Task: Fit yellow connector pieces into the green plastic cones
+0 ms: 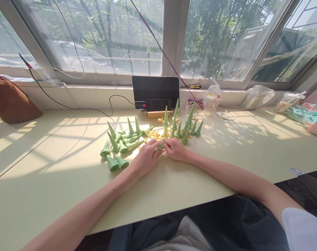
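Observation:
My left hand [148,155] is closed around a small green plastic cone [161,144], its tip pointing up and slightly right. Against it, my right hand [177,150] has its fingers pressed together; what they pinch, if anything, is hidden. Just beyond both hands lies a pile of small yellow plastic pieces [153,135]. To the left, loose green cones [122,146] stand or lie on their sides. On the right, several green cones [190,115] stand upright, some stacked with yellow pieces sticking out sideways.
A dark tablet [155,87] and a phone [158,104] lean on a small wooden stand behind the pieces. A plastic cup in a bag [213,97] and a coiled white cable [225,115] are behind right. A brown bag [12,99] sits far left. Another person's hand [316,129] shows far right.

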Action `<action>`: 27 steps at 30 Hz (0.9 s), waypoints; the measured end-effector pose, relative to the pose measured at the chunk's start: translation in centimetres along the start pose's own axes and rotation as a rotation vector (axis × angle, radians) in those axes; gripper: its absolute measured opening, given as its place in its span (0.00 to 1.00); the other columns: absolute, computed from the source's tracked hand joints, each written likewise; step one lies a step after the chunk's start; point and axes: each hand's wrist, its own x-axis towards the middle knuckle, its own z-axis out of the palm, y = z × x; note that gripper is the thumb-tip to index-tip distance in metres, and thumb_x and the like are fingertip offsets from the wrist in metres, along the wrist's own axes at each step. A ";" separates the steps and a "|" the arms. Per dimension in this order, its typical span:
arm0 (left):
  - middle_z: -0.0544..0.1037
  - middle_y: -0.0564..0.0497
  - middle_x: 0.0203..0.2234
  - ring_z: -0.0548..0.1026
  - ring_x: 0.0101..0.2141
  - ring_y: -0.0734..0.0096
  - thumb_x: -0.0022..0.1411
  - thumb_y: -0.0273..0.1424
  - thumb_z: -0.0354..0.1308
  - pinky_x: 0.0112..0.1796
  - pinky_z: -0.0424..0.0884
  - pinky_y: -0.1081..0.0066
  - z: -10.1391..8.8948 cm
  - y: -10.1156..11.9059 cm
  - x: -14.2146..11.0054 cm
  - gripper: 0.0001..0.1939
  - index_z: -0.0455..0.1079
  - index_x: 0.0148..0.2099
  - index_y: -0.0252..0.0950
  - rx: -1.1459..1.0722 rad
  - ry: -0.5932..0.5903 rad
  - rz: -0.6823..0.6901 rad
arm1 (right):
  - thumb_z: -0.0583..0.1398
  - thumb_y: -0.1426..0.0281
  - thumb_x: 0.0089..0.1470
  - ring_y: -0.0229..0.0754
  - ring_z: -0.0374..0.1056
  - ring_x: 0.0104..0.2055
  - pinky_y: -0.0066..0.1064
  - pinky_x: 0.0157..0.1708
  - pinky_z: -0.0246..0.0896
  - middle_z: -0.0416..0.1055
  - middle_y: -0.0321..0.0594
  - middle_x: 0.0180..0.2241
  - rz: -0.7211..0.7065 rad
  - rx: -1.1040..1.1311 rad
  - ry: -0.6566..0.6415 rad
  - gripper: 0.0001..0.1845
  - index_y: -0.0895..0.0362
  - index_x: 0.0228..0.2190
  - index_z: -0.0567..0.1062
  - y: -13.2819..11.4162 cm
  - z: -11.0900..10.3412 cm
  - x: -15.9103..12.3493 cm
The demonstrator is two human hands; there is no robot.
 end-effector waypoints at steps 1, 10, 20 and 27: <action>0.67 0.53 0.28 0.66 0.27 0.74 0.66 0.29 0.51 0.29 0.61 0.73 0.0 0.0 0.0 0.05 0.67 0.37 0.37 0.000 -0.002 0.000 | 0.48 0.73 0.58 0.32 0.50 0.21 0.27 0.23 0.43 0.54 0.30 0.19 -0.003 0.000 0.001 0.14 0.55 0.21 0.54 0.0 0.0 0.0; 0.67 0.53 0.29 0.66 0.27 0.74 0.66 0.30 0.51 0.29 0.61 0.73 -0.1 0.0 0.0 0.06 0.67 0.36 0.37 0.002 -0.008 -0.004 | 0.48 0.73 0.58 0.33 0.50 0.21 0.27 0.24 0.44 0.55 0.30 0.19 -0.016 0.002 0.002 0.14 0.55 0.21 0.54 0.1 0.0 0.0; 0.66 0.53 0.28 0.64 0.26 0.75 0.66 0.29 0.51 0.28 0.60 0.74 0.0 0.0 0.0 0.06 0.66 0.34 0.36 0.010 0.003 0.017 | 0.48 0.74 0.58 0.32 0.49 0.21 0.28 0.23 0.43 0.53 0.29 0.18 -0.016 0.014 0.009 0.15 0.55 0.20 0.53 0.1 0.0 0.0; 0.63 0.54 0.26 0.61 0.25 0.76 0.68 0.30 0.48 0.27 0.59 0.75 -0.4 0.0 0.0 0.08 0.67 0.38 0.36 0.013 0.000 0.090 | 0.49 0.76 0.55 0.33 0.47 0.21 0.28 0.23 0.42 0.51 0.29 0.18 0.000 0.025 0.005 0.14 0.55 0.20 0.52 0.1 0.0 0.0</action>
